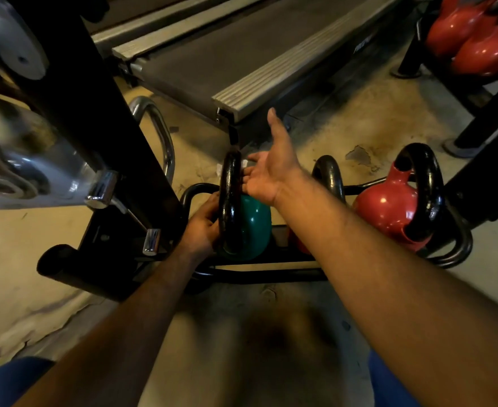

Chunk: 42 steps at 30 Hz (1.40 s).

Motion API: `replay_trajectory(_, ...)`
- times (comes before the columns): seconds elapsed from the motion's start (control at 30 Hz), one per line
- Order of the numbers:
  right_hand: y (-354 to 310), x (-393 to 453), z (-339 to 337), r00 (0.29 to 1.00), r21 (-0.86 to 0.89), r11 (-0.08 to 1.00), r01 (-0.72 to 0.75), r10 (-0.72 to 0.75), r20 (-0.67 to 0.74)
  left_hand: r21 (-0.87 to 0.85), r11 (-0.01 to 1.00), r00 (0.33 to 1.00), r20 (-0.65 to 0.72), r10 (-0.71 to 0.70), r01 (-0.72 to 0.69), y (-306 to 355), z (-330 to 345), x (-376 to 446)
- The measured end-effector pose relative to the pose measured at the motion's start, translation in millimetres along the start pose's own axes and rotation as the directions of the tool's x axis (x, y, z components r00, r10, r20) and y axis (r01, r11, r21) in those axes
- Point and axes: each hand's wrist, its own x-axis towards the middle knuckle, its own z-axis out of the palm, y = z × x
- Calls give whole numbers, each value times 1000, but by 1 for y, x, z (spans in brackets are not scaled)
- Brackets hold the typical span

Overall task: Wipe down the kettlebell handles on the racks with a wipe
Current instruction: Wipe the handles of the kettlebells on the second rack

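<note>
Wiping the handle of the teal kettlebell (253, 227) on the low floor rack (259, 273). The left hand (202, 227) curls its fingers round the near leg of the black handle (230, 201), apparently to steady the bell in its cradle while the loop is rubbed. The right hand (271, 174) reaches over from the right with palm turned up and thumb raised, its fingers bent against the inner face of the loop near the top; a small white scrap, probably the wipe (244, 163), shows at the fingertips, though too little is visible to tell how it is pinched. The bell stands upright at the rack's left end, handle edge-on to the camera, so both legs can be reached. A red kettlebell (388, 207) and another black handle (328, 174) wait to the right on the same rack; more red kettlebells (476, 39) sit on a further rack, beside a treadmill deck (241, 54).
</note>
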Motion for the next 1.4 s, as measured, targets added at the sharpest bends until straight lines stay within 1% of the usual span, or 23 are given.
replay_trajectory(0.17, -18, 15, 3, 994, 17, 998, -68, 69, -84, -75, 993, 995, -16, -96, 95, 4, 3, -1)
replay_trajectory(0.27, -25, 20, 2, 989, -29, 995, -92, 88, -123, -72, 991, 993, -20, -113, 111, 8, 5, -1)
replay_trajectory(0.4, -18, 28, -2, 980, -84, 991, -107, 91, -177, -146, 977, 986, -38, -162, 155, 8, 5, -1)
replay_trajectory(0.47, -10, 27, -5, 974, -107, 990, -92, 67, -217, -121, 985, 991, -45, -128, 122, 6, 5, -2)
replay_trajectory(0.53, 1, 27, -9, 966, -85, 995, -60, 36, -257, -81, 992, 994, -43, -104, 100, 4, 4, -1)
replay_trajectory(0.6, 12, 28, -13, 961, -79, 996, -41, 18, -277, -60, 992, 992, -48, -113, 110, 5, 3, -1)
replay_trajectory(0.67, 23, 34, -15, 956, -80, 996, -42, 17, -293, -26, 997, 997, -34, -71, 70, 7, 4, -2)
replay_trajectory(0.77, 33, 40, -17, 951, -48, 999, -21, 5, -309, -37, 999, 999, -8, -40, 39, 10, 6, -3)
replay_trajectory(0.87, 37, 38, -18, 952, 18, 999, 36, -29, -304, -49, 998, 999, -5, -43, 43, 8, 4, -1)
replay_trajectory(0.93, 40, 36, -16, 946, 39, 998, 58, -42, -321, -25, 1000, 1000, 5, -7, 7, 4, 3, 0)
replay_trajectory(1.0, 41, 36, -13, 940, 33, 998, 50, -36, -340, -3, 1000, 1000, 2, 14, -14, 0, 1, 0)
replay_trajectory(1.07, 36, 29, -11, 949, 1, 999, 44, -42, -312, -7, 1000, 1000, -11, 4, -4, -1, 2, 1)
replay_trajectory(1.13, 28, 16, -8, 976, -2, 1000, 19, -19, -218, -8, 1000, 1000, -16, 11, -11, -3, 2, 2)
replay_trajectory(1.2, 17, 4, -3, 989, -31, 999, 14, -19, -146, -5, 1000, 1000, -14, 10, -10, -4, 2, 2)
replay_trajectory(1.27, 11, -1, 1, 998, -11, 1000, -3, 2, -64, -2, 1000, 1000, -12, 4, -4, -4, 2, 2)
replay_trajectory(1.33, 9, 3, 0, 999, -31, 999, 17, -18, -38, -7, 1000, 1000, -8, 3, -3, -4, 2, 2)
replay_trajectory(1.4, 7, 5, 0, 998, -53, 998, 33, -35, -43, -15, 1000, 1000, -7, 2, -2, -4, 2, 2)
